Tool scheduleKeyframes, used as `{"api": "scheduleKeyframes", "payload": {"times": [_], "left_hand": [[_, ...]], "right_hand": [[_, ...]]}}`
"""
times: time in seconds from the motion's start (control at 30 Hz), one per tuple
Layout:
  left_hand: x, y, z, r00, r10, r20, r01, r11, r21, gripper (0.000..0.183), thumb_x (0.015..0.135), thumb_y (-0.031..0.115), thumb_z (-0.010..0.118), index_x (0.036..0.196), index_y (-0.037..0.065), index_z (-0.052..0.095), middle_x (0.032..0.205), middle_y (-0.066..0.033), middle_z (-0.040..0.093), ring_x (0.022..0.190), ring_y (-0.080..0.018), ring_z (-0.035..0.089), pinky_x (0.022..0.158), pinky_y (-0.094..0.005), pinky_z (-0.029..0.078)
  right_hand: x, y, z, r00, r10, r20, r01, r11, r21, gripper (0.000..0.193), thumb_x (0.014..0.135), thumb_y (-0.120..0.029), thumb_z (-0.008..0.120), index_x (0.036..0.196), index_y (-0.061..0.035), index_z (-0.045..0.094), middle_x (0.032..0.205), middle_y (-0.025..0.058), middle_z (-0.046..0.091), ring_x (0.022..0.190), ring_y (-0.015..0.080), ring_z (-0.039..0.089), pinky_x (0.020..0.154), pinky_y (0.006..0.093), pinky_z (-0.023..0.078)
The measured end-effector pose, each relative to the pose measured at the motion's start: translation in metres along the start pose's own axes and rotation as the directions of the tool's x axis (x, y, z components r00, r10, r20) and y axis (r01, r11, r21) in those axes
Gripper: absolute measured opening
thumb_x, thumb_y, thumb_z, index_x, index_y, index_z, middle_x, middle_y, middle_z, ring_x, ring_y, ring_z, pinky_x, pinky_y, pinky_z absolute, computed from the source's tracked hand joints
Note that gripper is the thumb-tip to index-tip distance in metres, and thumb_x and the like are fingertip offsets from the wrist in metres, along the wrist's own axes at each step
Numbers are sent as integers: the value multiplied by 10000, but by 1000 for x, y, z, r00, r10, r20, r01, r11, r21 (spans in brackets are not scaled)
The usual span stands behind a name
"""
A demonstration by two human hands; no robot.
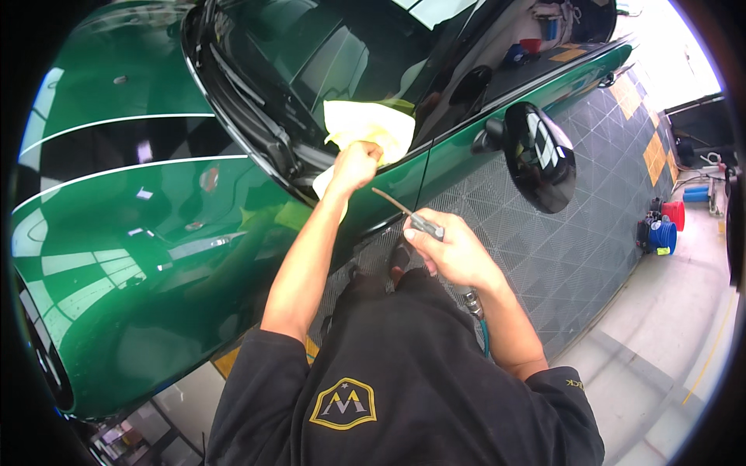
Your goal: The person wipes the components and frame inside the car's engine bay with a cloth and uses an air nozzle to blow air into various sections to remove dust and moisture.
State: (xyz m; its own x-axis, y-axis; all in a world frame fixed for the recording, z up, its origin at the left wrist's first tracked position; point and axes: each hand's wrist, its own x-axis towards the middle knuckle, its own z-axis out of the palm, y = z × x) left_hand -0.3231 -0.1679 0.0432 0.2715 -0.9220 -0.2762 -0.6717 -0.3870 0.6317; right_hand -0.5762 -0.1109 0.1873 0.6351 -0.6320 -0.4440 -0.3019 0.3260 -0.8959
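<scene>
My left hand [357,165] is closed on a pale yellow cloth [371,124], which lies against the lower corner of the windshield [311,62] of a green car [179,210]. A fold of the cloth hangs below my wrist. In my right hand [451,247] is an air blow gun [426,226], its thin nozzle angled up and left toward the car's side, apart from the cloth. A metal coupling [472,301] and a teal hose [486,339] trail under my right forearm. My right fingers are partly hidden beneath the gun.
A black side mirror [540,158] juts out to the right of my hands. Grey floor tiles [575,256] run beside the car. Blue and red buckets [662,233] stand at the far right. Wiper arms [241,85] lie along the windshield base.
</scene>
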Motion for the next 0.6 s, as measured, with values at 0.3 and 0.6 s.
{"api": "scheduleKeyframes", "payload": {"times": [0.3,0.6], "left_hand": [[69,155,-26,909,257,-327,-345,905,-248,308,928,284,675,971,-15,739,922,-262,727,930,-366,735,837,-467,541],[16,-53,9,986,156,57,-158,987,27,313,942,261,628,1064,12,775,1075,-229,754,1083,-371,717,956,-470,537]], "right_hand": [[-24,3,-13,996,-38,-81,45,995,84,165,1024,-170,596,1012,-8,621,644,-17,531,515,79,505,491,253,428],[-36,14,-5,995,-63,-71,67,996,56,179,1018,-176,600,1033,0,628,641,-12,532,505,83,501,482,255,434]]}}
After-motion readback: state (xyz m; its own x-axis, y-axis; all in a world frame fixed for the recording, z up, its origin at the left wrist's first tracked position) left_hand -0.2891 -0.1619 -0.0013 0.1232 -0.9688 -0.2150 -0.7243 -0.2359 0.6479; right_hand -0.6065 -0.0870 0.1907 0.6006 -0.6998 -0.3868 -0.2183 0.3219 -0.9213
